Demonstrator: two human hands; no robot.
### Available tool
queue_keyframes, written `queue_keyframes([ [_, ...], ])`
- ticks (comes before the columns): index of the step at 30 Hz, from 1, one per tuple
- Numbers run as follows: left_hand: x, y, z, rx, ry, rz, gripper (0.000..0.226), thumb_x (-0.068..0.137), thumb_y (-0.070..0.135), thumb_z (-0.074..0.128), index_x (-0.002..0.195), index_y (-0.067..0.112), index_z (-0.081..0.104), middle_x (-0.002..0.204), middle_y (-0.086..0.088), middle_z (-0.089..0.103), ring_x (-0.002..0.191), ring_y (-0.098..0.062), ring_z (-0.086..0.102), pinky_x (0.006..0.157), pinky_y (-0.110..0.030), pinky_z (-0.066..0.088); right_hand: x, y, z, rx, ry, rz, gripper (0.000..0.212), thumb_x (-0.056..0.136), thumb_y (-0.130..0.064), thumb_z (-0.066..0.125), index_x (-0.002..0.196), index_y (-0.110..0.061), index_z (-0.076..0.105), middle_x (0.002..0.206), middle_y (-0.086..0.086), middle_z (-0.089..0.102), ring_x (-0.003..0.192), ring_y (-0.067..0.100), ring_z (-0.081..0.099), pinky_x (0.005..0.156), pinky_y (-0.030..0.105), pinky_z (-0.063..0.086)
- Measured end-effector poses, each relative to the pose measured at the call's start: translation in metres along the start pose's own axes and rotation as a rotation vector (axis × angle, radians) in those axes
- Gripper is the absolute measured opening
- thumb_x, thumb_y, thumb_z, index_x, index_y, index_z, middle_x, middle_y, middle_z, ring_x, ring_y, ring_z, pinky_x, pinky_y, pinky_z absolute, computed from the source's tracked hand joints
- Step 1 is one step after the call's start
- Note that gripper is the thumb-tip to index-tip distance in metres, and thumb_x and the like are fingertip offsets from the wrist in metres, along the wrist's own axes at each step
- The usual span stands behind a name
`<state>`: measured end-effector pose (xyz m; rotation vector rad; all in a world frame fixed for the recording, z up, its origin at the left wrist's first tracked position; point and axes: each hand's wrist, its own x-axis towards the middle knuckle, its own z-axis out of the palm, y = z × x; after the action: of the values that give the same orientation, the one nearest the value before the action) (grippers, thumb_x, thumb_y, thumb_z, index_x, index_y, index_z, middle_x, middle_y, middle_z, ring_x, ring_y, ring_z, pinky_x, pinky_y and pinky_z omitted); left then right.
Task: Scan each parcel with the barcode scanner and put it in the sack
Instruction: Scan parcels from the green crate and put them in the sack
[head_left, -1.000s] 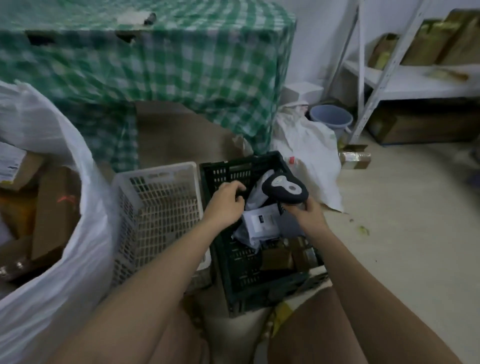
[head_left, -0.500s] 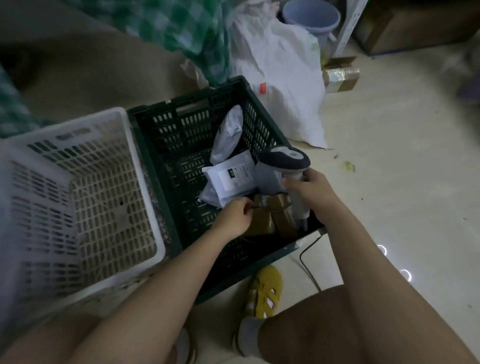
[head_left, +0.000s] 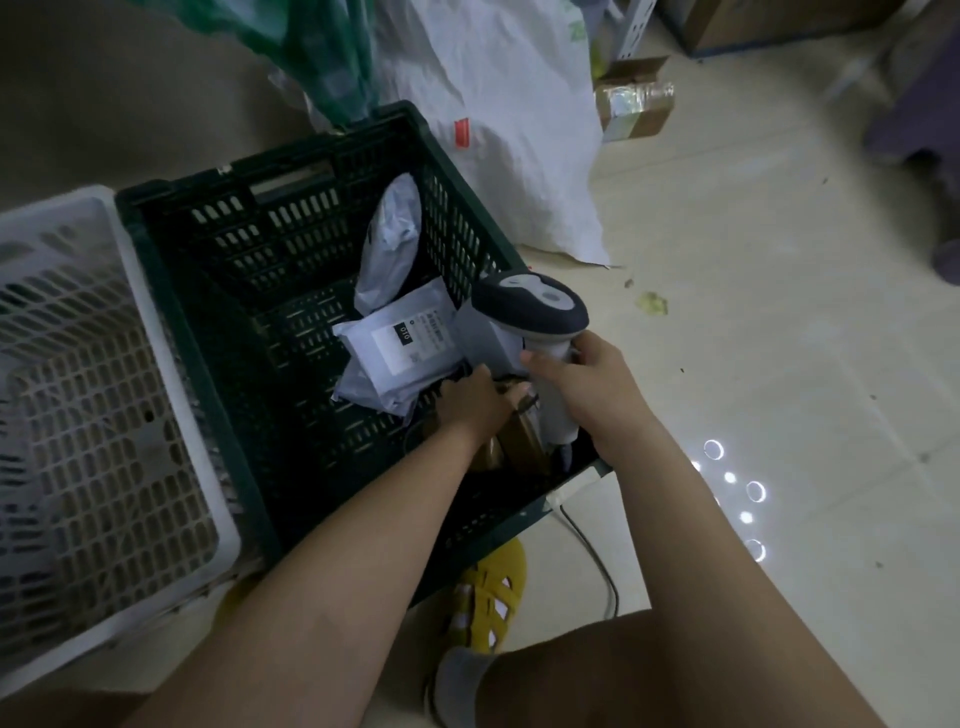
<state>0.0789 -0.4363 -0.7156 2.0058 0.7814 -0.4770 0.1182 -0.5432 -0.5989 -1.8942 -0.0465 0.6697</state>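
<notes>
A dark green crate (head_left: 171, 291) on the floor holds several parcels. Two grey poly-bag parcels lie in its right part, a flat one with a white label (head_left: 400, 348) and a taller one (head_left: 392, 244) leaning on the crate wall. Brown taped box parcels (head_left: 524, 441) sit in the near right corner. My left hand (head_left: 470, 402) reaches into the crate and grips a brown box parcel. My right hand (head_left: 582, 384) holds the barcode scanner (head_left: 530, 304) by its handle, head above the crate's right rim. The sack is out of view.
A white plastic basket (head_left: 104, 415) stands left of the crate. A white bag (head_left: 498, 114) lies behind the crate, with a small taped cardboard box (head_left: 634, 104) on the floor beyond. The scanner cable (head_left: 597, 561) runs past my yellow sandal (head_left: 488, 597).
My view has tilted down from the room to the crate. My left hand moved from the grey parcel at the crate's top down onto the brown boxes. The scanner stayed in my right hand.
</notes>
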Motion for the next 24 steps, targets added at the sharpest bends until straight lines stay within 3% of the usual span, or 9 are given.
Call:
queue_keyframes([
  [3,0.011,-0.012,0.004,-0.108,0.003,-0.018,0.057,0.067,0.059,0.046,0.097,0.012,0.060,0.098,-0.011,0.067,0.095,-0.032,0.062,0.079,-0.039,0.051,-0.003,-0.002,0.001,0.014,-0.001,-0.019,0.027,0.086,-0.011,0.069,0.112,-0.014,0.060,0.097,-0.002,0.065,0.086,0.011,0.061,0.073,0.024,0.049],
  [5,-0.004,-0.008,-0.005,-0.200,0.031,-0.030,0.051,0.070,0.051,0.052,0.096,0.009,0.060,0.093,-0.010,0.067,0.092,-0.029,0.064,0.068,-0.032,0.045,-0.004,-0.005,0.002,0.013,-0.003,-0.053,0.022,0.086,-0.011,0.069,0.106,-0.015,0.061,0.090,-0.006,0.065,0.080,0.005,0.061,0.064,0.016,0.048],
  [9,-0.034,-0.003,-0.037,-0.446,0.215,-0.090,0.034,0.086,0.031,0.066,0.111,0.016,0.048,0.104,0.000,0.057,0.095,-0.019,0.057,0.076,-0.030,0.045,-0.006,-0.021,0.016,0.013,0.012,-0.173,0.012,0.086,-0.013,0.070,0.093,-0.019,0.063,0.077,-0.013,0.065,0.062,-0.010,0.059,0.053,0.005,0.043],
  [11,-0.047,-0.007,-0.064,-0.518,0.330,-0.095,0.037,0.085,0.037,0.069,0.109,0.021,0.047,0.109,0.000,0.059,0.096,-0.020,0.059,0.083,-0.035,0.050,-0.007,-0.034,0.026,0.012,0.014,-0.218,0.010,0.086,-0.016,0.070,0.090,-0.022,0.064,0.076,-0.015,0.065,0.060,-0.012,0.058,0.053,0.004,0.042],
  [14,-0.073,-0.018,-0.109,-0.635,0.431,-0.092,0.044,0.088,0.033,0.067,0.123,0.015,0.049,0.111,-0.002,0.057,0.096,-0.018,0.057,0.086,-0.033,0.049,-0.008,-0.054,0.042,0.001,0.003,-0.262,0.012,0.086,-0.020,0.070,0.084,-0.028,0.062,0.078,-0.013,0.065,0.060,-0.010,0.057,0.053,0.008,0.043],
  [17,-0.106,-0.035,-0.148,-0.676,0.476,-0.074,0.051,0.089,0.028,0.065,0.134,0.010,0.048,0.109,0.001,0.055,0.102,-0.019,0.058,0.096,-0.040,0.050,-0.012,-0.070,0.061,-0.038,-0.032,-0.277,0.006,0.088,-0.024,0.067,0.091,-0.022,0.062,0.083,-0.008,0.065,0.074,0.002,0.060,0.060,0.020,0.046],
  [19,-0.130,-0.047,-0.170,-0.666,0.503,-0.058,0.047,0.091,0.023,0.063,0.133,0.007,0.050,0.105,0.002,0.057,0.098,-0.018,0.058,0.096,-0.039,0.051,-0.018,-0.078,0.079,-0.034,-0.074,-0.269,0.009,0.088,-0.023,0.067,0.092,-0.015,0.063,0.084,-0.003,0.065,0.076,0.011,0.060,0.062,0.026,0.046],
  [24,-0.191,-0.083,-0.203,-0.821,0.559,-0.055,0.044,0.093,0.013,0.060,0.134,0.004,0.049,0.124,-0.008,0.056,0.110,-0.020,0.060,0.087,-0.025,0.052,-0.047,-0.091,0.121,-0.046,-0.309,-0.253,0.027,0.090,-0.025,0.065,0.114,-0.016,0.057,0.096,-0.003,0.063,0.084,0.010,0.060,0.060,0.021,0.045],
])
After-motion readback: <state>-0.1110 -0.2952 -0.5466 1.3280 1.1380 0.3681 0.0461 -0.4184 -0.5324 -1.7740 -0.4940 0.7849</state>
